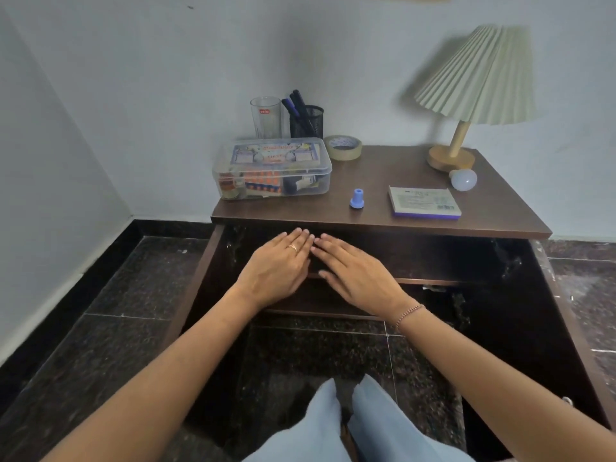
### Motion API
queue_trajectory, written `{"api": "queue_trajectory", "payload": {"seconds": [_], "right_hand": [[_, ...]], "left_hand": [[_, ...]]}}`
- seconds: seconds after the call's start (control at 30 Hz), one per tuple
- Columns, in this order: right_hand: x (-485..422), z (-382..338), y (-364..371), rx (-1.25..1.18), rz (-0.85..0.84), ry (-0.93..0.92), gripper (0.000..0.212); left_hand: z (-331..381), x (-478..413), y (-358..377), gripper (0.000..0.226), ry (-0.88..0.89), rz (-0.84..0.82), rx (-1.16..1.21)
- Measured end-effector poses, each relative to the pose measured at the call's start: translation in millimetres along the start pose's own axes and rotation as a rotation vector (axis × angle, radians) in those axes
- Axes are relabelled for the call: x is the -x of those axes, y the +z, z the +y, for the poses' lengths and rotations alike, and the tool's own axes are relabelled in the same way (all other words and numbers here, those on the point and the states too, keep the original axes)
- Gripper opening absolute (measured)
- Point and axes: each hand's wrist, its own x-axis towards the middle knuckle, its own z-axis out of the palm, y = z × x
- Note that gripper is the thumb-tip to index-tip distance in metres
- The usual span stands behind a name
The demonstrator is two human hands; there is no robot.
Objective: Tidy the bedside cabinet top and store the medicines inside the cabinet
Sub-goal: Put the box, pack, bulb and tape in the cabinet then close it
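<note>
Head view: both flat, empty hands, left (278, 265) and right (358, 273), hover inside the open dark wooden cabinet (380, 225); lifting the clear plastic medicine box (273, 170) carelessly could topple the drinking glass (265, 116) behind it.

On the dark wooden table (416, 175) there is one clear lidded plastic box (273, 170) of medicines, one clear drinking glass (265, 116), one black mesh pen holder (307, 121) with about three dark pens, one roll of beige tape (343, 147), one small blue cap (357, 198), one flat white carton (424, 201), one white bulb (464, 179) and one pleated cream lamp (473, 85).
</note>
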Motion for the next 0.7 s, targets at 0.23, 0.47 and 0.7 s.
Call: {"api": "queue_trajectory", "payload": {"seconds": [0.23, 0.47, 0.7], "right_hand": [[-82.4, 12.0, -14.5, -0.174, 0.218, 0.164, 0.041], [-152.2, 42.8, -1.1, -0.391, 0.241, 0.557, 0.051], [-183.8, 49.7, 14.7, -0.850, 0.243, 1.028, 0.058]], "left_hand": [[-46.5, -40.5, -7.2, 0.037, -0.262, 0.152, -0.010], [-102.3, -77.7, 2.8, 0.043, -0.861, 0.175, 0.170], [-134.5, -81.6, 27.5, 0.058, -1.461, 0.212, 0.661]]}}
